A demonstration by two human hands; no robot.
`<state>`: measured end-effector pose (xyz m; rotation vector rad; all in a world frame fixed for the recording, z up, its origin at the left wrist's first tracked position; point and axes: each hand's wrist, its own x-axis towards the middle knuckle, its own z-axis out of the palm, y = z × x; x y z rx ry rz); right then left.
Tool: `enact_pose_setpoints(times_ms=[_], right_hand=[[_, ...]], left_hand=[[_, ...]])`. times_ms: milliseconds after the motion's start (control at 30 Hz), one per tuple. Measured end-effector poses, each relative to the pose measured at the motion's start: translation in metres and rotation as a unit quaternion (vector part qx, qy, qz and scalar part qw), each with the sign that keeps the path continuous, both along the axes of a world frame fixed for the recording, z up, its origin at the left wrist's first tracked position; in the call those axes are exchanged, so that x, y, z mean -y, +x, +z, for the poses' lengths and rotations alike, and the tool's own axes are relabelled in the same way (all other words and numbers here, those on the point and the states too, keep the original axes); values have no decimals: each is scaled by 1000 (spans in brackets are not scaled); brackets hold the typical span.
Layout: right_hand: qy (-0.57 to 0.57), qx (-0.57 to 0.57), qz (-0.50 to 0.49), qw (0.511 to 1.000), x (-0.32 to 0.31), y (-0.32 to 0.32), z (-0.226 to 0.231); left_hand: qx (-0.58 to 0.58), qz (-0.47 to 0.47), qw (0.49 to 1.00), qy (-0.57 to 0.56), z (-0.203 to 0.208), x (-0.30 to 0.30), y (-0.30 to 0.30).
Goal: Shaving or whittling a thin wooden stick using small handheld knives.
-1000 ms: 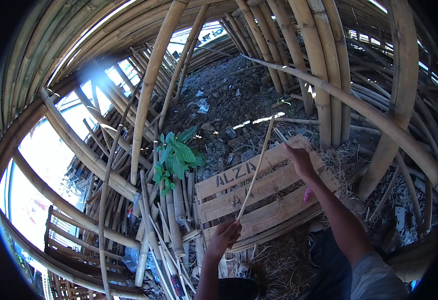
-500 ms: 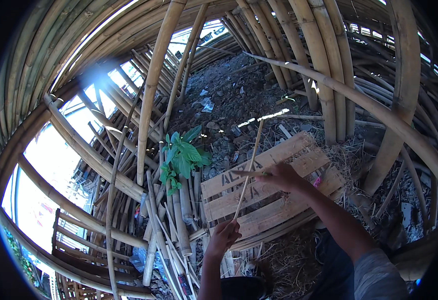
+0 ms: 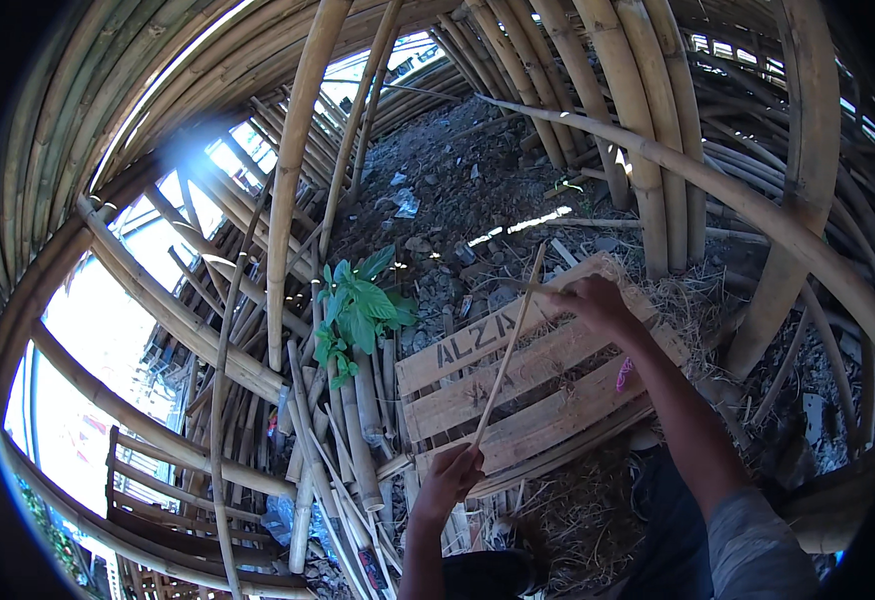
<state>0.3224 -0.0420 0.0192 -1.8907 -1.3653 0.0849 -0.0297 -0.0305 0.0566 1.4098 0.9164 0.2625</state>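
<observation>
My left hand (image 3: 451,474) is closed round the lower end of a thin bamboo strip (image 3: 507,358). The strip slants up and away over a slatted wooden board (image 3: 558,363). My right hand (image 3: 594,299) grips a knife (image 3: 526,287), its handle mostly covered by my fingers. The blade points left and crosses the strip near its far end; whether the edge bites into it I cannot tell. A bit of pink cord (image 3: 625,374) lies on the board's right part, beside my right forearm.
A leafy green plant (image 3: 360,305) grows left of the board, by a heap of cut bamboo poles (image 3: 362,432). Upright bamboo posts (image 3: 290,185) stand around. One long pole (image 3: 723,185) slants across the right side. Dry shavings (image 3: 588,535) cover the ground near my legs.
My right hand with the knife has slid up and away along the strip, from its middle to near its far end. The strip's far end has tilted slightly right; my left hand keeps its hold.
</observation>
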Motion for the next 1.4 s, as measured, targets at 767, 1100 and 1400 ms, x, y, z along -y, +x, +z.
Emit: enact_pose_setpoints(times_ms=[767, 1100, 1400], right_hand=[[-45, -19, 100, 994, -2, -43, 1], [-74, -135, 108, 982, -6, -19, -15], [-37, -100, -222, 969, 23, 56, -56]], left_hand=[[-4, -3, 1000, -7, -16, -10, -8], [-25, -17, 998, 56, -18, -10, -5], [27, -48, 998, 15, 1, 11, -1]])
